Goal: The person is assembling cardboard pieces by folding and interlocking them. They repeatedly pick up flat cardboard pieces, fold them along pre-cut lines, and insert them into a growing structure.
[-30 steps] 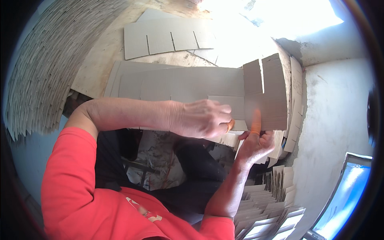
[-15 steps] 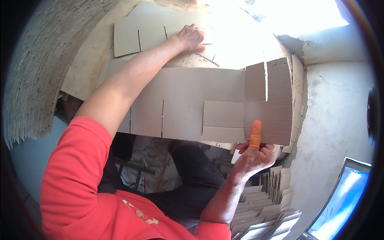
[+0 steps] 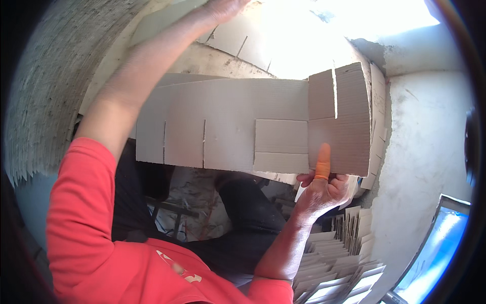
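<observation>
A long cardboard sheet (image 3: 228,101) with slots cut in from its near edge lies across the middle. At its right end a ribbed brown panel (image 3: 344,137), cut by a slot from the far edge, stands at an angle. My right hand (image 3: 324,191) grips the near edge at this end, an orange-covered finger along the cardboard's face. My left hand (image 3: 225,7) reaches to the far side, over other slotted cardboard (image 3: 243,38). The picture's top edge cuts off its fingers, so what it holds is hidden.
Stacked cardboard (image 3: 55,76) rises at the left. Many slotted cardboard pieces (image 3: 334,263) stand packed at the lower right, beside a pale wall (image 3: 420,131). A blue, shiny framed panel (image 3: 433,253) leans there. Strong glare washes out the far side.
My left hand has moved farther away, toward the top edge. The far slotted cardboard beneath it has shifted and turned. My right hand keeps its grip on the near sheet.
</observation>
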The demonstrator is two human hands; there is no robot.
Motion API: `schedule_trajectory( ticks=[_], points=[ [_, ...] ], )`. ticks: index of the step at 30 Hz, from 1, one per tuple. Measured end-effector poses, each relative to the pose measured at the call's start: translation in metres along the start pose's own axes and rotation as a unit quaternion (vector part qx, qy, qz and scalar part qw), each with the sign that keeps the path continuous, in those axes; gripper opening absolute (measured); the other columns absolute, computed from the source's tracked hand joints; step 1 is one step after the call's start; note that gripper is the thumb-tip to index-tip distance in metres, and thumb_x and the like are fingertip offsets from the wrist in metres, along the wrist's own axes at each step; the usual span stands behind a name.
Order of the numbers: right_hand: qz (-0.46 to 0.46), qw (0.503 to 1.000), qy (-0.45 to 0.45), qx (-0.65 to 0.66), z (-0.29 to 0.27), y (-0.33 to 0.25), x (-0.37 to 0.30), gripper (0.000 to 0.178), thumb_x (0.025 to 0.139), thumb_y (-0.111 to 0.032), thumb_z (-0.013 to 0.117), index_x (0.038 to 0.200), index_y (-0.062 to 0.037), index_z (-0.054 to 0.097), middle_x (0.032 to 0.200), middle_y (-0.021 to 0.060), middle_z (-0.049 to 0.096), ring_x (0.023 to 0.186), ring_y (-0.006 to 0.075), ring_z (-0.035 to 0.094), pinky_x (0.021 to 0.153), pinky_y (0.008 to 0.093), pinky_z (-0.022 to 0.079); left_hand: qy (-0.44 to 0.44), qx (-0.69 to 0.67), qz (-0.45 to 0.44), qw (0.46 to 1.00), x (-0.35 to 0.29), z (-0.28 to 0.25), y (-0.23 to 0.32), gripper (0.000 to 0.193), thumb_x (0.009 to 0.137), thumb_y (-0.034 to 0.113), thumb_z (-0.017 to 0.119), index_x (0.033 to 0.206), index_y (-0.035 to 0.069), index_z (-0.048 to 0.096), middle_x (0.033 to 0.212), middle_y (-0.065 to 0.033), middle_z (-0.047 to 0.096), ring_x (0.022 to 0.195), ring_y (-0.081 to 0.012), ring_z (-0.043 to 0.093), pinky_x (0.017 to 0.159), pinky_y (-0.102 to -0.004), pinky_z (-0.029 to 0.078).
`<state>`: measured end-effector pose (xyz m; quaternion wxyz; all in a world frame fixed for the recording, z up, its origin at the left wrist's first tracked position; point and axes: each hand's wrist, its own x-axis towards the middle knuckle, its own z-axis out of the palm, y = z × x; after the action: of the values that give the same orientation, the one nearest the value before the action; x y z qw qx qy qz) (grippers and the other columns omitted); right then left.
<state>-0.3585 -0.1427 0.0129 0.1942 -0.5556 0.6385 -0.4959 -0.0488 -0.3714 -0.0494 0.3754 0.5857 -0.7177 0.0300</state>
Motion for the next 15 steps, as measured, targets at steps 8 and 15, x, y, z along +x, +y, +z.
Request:
schedule_trajectory(
  ticks=[8, 15],
  points=[
    [-0.022, 0.997, -0.037, 0.059, 0.011, -0.008, -0.008, 0.009, 0.085, 0.006, 0.062, 0.091, 0.0004, 0.066, 0.065, 0.0049, 0.064, 0.046, 0.0087, 0.057, 0.04, 0.0187, 0.044, 0.186, 0.144, 0.255, 0.938, 0.003, -0.086, 0.033, 0.013, 0.068, 0.008, 0.063, 0.078, 0.006, 0.054, 0.08, -0.0087, 0.055, 0.077, -0.0279, 0.058, 0.063, -0.0381, 0.05],
    [-0.041, 0.995, -0.049, 0.077, 0.017, -0.008, -0.008, 0.009, 0.086, 0.006, 0.061, 0.093, 0.0, 0.063, 0.07, 0.0031, 0.061, 0.05, 0.0065, 0.054, 0.043, 0.0202, 0.044, 0.163, 0.23, 0.336, 0.899, -0.029, -0.056, 0.076, 0.009, 0.074, 0.0, 0.064, 0.082, 0.0, 0.06, 0.07, -0.0015, 0.047, 0.073, -0.0124, 0.051, 0.047, -0.0221, 0.048]
  ],
)
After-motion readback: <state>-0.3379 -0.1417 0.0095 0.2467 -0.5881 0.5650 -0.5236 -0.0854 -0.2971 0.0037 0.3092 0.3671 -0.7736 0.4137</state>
